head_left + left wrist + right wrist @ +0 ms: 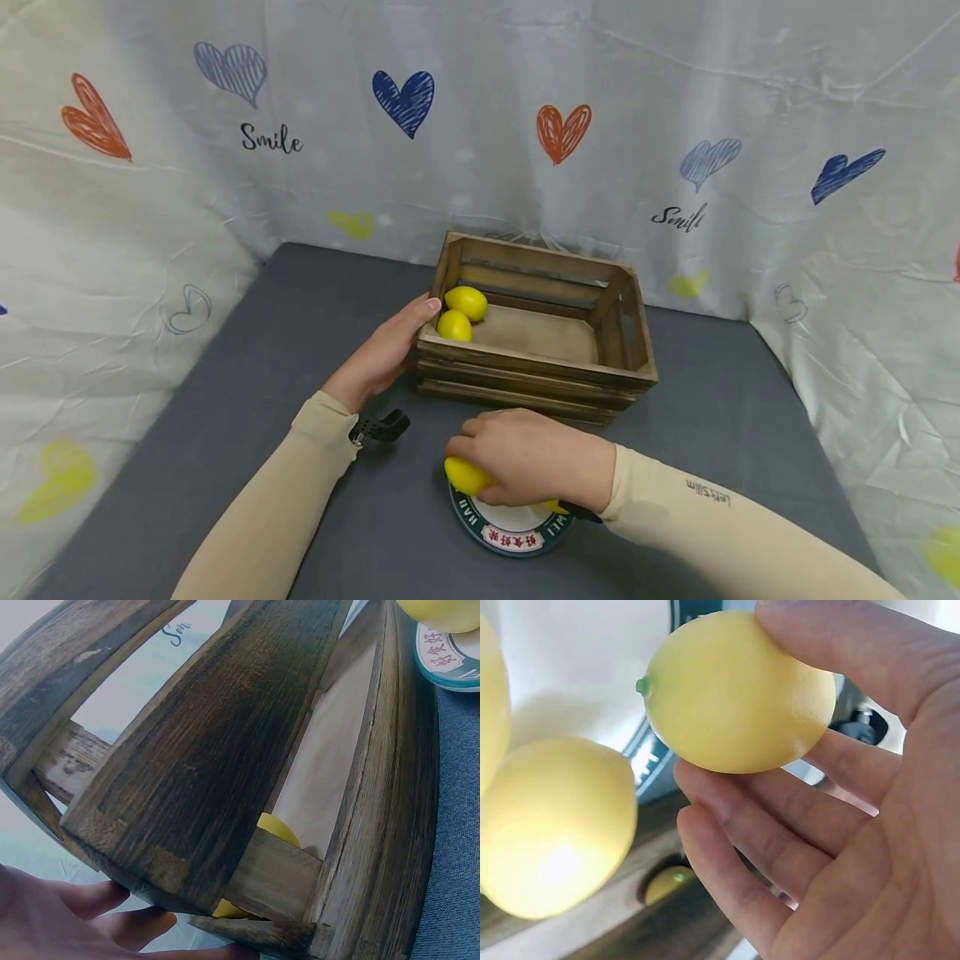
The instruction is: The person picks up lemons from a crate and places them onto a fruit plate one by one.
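My right hand (536, 454) pinches a yellow lemon (739, 694) between thumb and fingers, over a round white plate with a green lettered rim (512, 540). Beside the held fruit in the right wrist view is another lemon (559, 825), with part of one more at the left edge. The hand and wrist cover much of the plate in the head view. At the left end of a brown slatted wooden crate (536, 360), my left hand (382, 350) grips the wall, thumb at the top rim and fingers along the outside. Two lemons (467, 302) lie in the crate's left end.
The crate stands on a dark grey tabletop (315, 317), behind the plate. White cloth (480, 183) printed with hearts and "Smile" hangs behind and at both sides. A black strap (382, 427) sits at my left wrist.
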`<state>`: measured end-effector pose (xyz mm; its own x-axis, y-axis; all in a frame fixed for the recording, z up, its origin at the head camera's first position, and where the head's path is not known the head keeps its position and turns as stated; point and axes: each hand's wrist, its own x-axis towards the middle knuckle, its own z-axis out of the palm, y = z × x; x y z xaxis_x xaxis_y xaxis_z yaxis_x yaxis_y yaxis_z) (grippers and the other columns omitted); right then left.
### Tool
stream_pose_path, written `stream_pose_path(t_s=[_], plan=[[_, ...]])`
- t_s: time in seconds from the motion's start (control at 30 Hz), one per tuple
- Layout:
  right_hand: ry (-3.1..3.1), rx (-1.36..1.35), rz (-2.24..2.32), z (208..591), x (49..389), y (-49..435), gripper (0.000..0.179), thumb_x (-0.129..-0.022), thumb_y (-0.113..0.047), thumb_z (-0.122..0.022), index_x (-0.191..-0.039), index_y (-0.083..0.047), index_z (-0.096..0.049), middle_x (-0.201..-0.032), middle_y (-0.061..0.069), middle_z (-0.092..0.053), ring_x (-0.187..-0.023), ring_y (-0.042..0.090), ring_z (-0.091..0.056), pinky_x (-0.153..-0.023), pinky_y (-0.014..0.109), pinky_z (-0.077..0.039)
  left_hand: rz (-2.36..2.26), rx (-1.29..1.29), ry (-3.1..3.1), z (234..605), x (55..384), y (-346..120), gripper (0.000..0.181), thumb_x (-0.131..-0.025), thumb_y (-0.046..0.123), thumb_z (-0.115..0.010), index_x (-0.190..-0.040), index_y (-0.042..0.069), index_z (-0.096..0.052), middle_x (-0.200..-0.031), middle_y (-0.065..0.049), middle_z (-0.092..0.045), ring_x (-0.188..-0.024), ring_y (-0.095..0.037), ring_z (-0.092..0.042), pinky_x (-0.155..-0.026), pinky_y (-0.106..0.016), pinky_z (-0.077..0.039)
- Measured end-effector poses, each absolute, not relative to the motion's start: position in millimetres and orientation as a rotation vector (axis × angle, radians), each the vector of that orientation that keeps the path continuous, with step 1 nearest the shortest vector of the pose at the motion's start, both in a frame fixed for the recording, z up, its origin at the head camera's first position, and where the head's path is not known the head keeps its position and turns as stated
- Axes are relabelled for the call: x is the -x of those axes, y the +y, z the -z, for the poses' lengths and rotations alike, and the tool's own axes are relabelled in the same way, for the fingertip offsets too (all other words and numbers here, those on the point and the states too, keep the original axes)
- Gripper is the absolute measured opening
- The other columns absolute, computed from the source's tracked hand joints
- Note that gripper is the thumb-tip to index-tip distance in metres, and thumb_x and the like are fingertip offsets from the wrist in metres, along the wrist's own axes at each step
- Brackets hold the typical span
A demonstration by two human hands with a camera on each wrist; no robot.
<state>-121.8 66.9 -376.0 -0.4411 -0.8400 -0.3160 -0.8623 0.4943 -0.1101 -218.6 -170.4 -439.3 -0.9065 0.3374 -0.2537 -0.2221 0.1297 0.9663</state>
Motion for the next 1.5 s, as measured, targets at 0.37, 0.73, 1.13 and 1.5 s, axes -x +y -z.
stream_pose_path(t_s=[0.37, 0.73, 1.13, 1.5], plan=[[2.427, 1.437, -0.144, 388.7, 128.2, 67.9, 0.05, -0.093, -0.04, -0.086, -0.137, -0.023, -0.069, -0.11, -0.009, -0.072, -0.092, 0.007, -0.061, -0.101, 0.037, -0.055, -1.828, -0.114, 2.004, 434.9, 218.0, -166.9, 0.091, -0.106, 0.075, -0.045, -0.176, 0.034, -0.003, -0.184, -0.005, -0.003, -0.166, -0.039, -0.022, -0.128, -0.072, -0.029], [2.422, 1.359, -0.082, 394.6, 137.6, 74.9, 0.051, -0.093, -0.038, -0.085, -0.138, -0.021, -0.069, -0.114, -0.007, -0.075, -0.095, 0.008, -0.064, -0.108, 0.04, -0.054, -1.827, -0.137, 2.012, 430.4, 216.5, -165.4, 0.09, -0.106, 0.074, -0.043, -0.176, 0.033, -0.004, -0.184, -0.006, -0.003, -0.167, -0.039, -0.02, -0.127, -0.074, -0.027], [2.427, 1.308, -0.013, 383.7, 145.4, 77.3, 0.052, -0.095, -0.037, -0.084, -0.142, -0.019, -0.069, -0.122, -0.003, -0.074, -0.099, 0.011, -0.066, -0.103, 0.037, -0.057, -1.843, -0.118, 2.009, 431.0, 216.7, -169.4, 0.09, -0.106, 0.075, -0.043, -0.176, 0.033, -0.004, -0.184, -0.005, -0.003, -0.168, -0.038, -0.017, -0.129, -0.074, -0.024], [2.454, 1.324, 0.135, 329.0, 153.0, 88.9, 0.052, -0.102, -0.036, -0.078, -0.149, -0.018, -0.065, -0.142, -0.002, -0.069, -0.12, 0.014, -0.07, -0.105, 0.037, -0.06, -1.841, -0.115, 2.001, 437.7, 217.5, -170.3, 0.09, -0.108, 0.071, -0.043, -0.176, 0.029, -0.002, -0.184, -0.007, -0.004, -0.166, -0.04, -0.022, -0.129, -0.071, -0.027]])
